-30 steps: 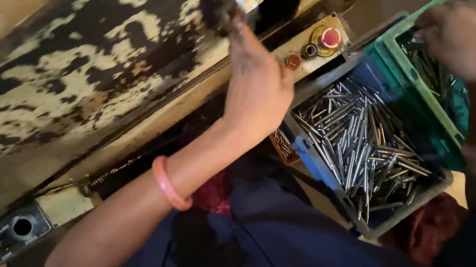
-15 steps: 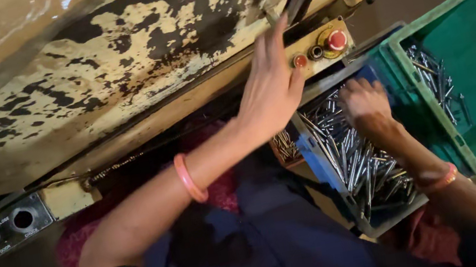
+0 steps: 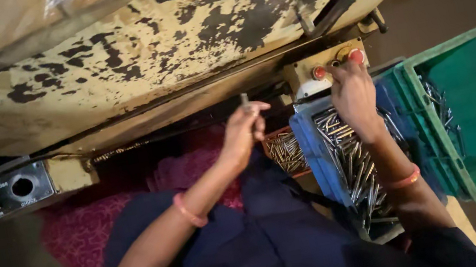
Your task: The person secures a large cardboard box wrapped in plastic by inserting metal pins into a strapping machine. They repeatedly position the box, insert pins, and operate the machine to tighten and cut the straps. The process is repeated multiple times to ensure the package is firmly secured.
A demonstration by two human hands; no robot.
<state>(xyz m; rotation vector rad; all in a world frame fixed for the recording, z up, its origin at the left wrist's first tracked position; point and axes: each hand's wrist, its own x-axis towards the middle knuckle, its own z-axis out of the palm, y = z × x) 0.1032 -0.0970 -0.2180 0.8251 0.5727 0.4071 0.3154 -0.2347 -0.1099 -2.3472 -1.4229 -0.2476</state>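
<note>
Here the left hand (image 3: 242, 131) pinches a short grey metal pin (image 3: 245, 101) upright before the chipped yellow machine (image 3: 169, 41). The right hand (image 3: 353, 93), fingers extended, presses a red round button (image 3: 356, 56) above the blue plastic crate of pins (image 3: 311, 140).

Dim warm light, dark corners, slight blur.
</note>
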